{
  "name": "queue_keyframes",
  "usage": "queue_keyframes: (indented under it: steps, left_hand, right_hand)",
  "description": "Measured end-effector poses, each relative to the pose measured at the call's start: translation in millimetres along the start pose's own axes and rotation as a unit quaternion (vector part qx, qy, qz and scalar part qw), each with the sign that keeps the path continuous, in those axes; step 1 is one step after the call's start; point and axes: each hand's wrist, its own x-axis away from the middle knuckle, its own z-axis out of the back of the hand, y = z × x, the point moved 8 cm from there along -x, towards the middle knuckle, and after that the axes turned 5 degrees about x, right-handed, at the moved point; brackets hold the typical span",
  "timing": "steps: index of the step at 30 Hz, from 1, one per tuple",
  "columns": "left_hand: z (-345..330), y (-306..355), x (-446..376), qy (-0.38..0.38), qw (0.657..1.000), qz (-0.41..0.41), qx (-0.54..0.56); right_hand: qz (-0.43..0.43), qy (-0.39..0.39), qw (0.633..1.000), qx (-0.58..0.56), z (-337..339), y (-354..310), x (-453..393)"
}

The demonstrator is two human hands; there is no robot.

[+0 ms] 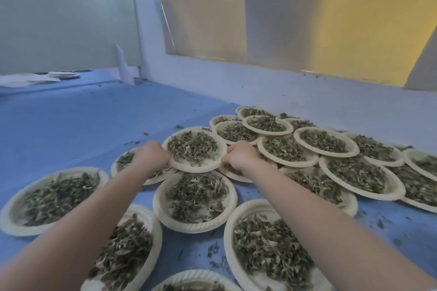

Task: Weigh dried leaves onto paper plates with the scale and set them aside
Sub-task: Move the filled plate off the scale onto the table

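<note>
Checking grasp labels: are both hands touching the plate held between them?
Touching. The head view shows the left hand gripping the plate's left rim and the right hand gripping its right rim.

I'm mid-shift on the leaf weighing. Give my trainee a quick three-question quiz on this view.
1. True or false: both hands grip the rim of one paper plate.
2. Multiple choice: that plate holds A) dried leaves, B) nothing, C) water.
3. Fill in: the held plate sits partly over other filled plates on the ____ table cover.

Key:
1. True: the left hand holds its left edge and the right hand holds its right edge.
2. A.
3. Blue.
</note>
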Motion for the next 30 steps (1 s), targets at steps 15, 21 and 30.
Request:
queue_keyframes:
  steps: [15,21,30]
  left_hand:
    - [9.7,54.4,61.0,0.039,0.99,-0.091,0.103]
    - [8.6,123.7,146.1,-0.009,0.982,-0.162,0.1]
    - [-39.4,265.0,269.5,-0.079,0.941,-0.291,0.152]
  right_hand:
    - [0.057,0.077,0.995,0.013,25.6,-20.1,64.2]
    - [0.097,0.101,0.99,-0.002,76.3,-27.8,142.2]
    - [0.056,0.168,0.98,0.095,209.6,51.7,250.2]
